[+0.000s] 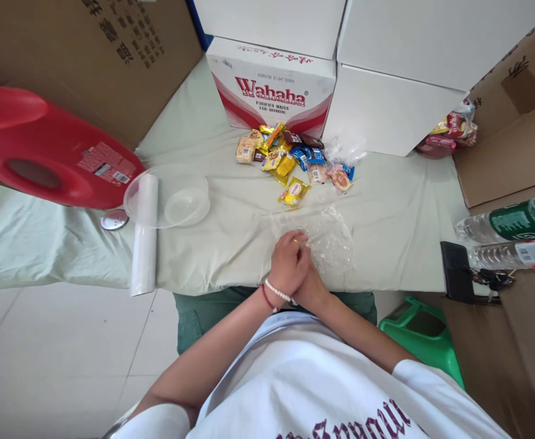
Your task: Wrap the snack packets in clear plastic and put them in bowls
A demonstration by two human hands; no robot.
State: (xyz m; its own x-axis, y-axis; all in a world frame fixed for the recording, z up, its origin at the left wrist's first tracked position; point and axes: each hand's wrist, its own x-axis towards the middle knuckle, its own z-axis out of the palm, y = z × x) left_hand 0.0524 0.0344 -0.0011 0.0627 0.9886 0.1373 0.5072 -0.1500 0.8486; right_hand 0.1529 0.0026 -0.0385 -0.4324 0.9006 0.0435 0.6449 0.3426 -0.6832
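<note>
Both my hands meet at the near edge of a cloth-covered surface [231,244]. My left hand [288,262] lies on top, fingers curled and pinching the edge of a clear plastic bag [329,241] that lies flat on the cloth. My right hand [311,283] sits mostly hidden under the left one, its fingers out of sight, touching the same bag. A pile of small wrapped snacks [290,158] lies farther back, with one yellow packet [294,192] nearest the bag.
A Wahaha carton [272,85] and white boxes [395,103] stand at the back. A red jug [43,152], a clear plastic bowl [180,198] and a roll of bags [144,238] lie left. Water bottles [509,225] and a green stool [420,329] are right.
</note>
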